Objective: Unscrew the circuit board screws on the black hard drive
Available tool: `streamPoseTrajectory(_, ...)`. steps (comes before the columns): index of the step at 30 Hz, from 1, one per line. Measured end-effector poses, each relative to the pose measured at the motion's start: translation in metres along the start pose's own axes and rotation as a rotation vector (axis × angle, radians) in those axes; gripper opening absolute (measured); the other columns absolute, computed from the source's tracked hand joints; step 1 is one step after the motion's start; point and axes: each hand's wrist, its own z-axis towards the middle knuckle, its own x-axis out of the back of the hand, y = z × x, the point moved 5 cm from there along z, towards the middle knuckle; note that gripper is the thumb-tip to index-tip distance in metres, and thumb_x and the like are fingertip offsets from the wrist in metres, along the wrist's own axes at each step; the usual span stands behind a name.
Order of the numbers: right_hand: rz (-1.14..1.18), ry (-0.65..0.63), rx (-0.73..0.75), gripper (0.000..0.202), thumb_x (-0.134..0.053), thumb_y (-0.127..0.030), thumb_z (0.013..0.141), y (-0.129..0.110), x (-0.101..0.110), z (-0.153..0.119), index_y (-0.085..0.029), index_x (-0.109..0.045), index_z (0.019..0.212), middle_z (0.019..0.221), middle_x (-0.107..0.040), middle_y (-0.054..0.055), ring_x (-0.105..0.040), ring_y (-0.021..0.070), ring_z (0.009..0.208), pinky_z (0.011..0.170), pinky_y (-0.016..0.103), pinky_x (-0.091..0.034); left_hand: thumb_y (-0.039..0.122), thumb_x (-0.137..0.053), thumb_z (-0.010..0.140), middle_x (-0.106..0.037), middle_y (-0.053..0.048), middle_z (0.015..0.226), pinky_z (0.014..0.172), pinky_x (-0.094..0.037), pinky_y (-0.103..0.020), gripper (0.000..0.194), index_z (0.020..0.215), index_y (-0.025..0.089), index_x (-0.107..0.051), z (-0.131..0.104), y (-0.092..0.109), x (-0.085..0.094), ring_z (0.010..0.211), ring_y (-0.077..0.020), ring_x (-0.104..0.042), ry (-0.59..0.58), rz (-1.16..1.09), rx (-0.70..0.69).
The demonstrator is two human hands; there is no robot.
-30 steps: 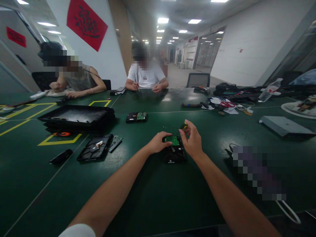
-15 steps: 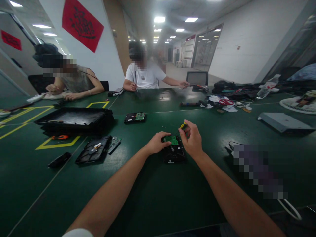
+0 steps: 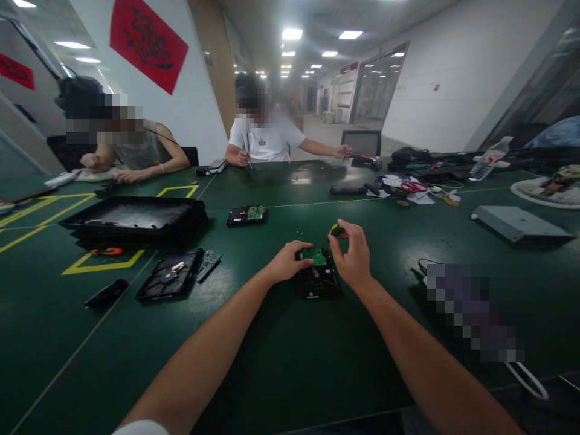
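A black hard drive with a green circuit board at its far end lies on the green table in front of me. My left hand grips the drive's far left side, with the thumb over the board. Above the drive's far right corner, my right hand pinches a small yellow and black screwdriver by its handle. The screwdriver's tip is too small to make out. A few tiny light specks lie just beyond the drive.
Another drive lies farther back. On the left are black trays, an opened drive and a loose board. A grey metal box and a bottle stand right. Two people sit across the table.
The yellow and black screwdriver has turned slightly in my right hand's fingers. My left hand keeps its grip on the drive. The whole view has shifted slightly.
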Motion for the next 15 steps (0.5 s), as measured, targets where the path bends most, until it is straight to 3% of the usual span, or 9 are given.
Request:
streamPoseTrajectory(8, 0.013, 0.022, -0.011, 0.046, -0.055, -0.026, 0.102, -0.0007, 0.0008, -0.0001, -0.025, -0.044, 0.147, 0.131, -0.062, 0.014, -0.068, 0.0259, 0.106, 0.092, 0.049, -0.062, 0.037, -0.076, 0.091, -0.065, -0.01, 0.139, 0.115, -0.045, -0.047, 0.054, 0.142, 0.024, -0.064, 0.0012, -0.0045, -0.0014, 0.129, -0.0297, -0.06, -0.01, 0.01, 0.002)
streamPoseTrajectory(15, 0.01, 0.007, 0.008, 0.046, -0.063, -0.031, 0.099, -0.0037, 0.0015, 0.0007, -0.028, -0.049, 0.143, 0.125, -0.061, 0.012, -0.065, 0.0263, 0.104, 0.084, 0.047, -0.064, 0.037, -0.076, 0.09, -0.066, -0.01, 0.138, 0.114, -0.046, -0.048, 0.053, 0.141, 0.024, -0.064, 0.0005, -0.0047, -0.001, 0.128, -0.0303, -0.06, 0.004, 0.011, -0.018)
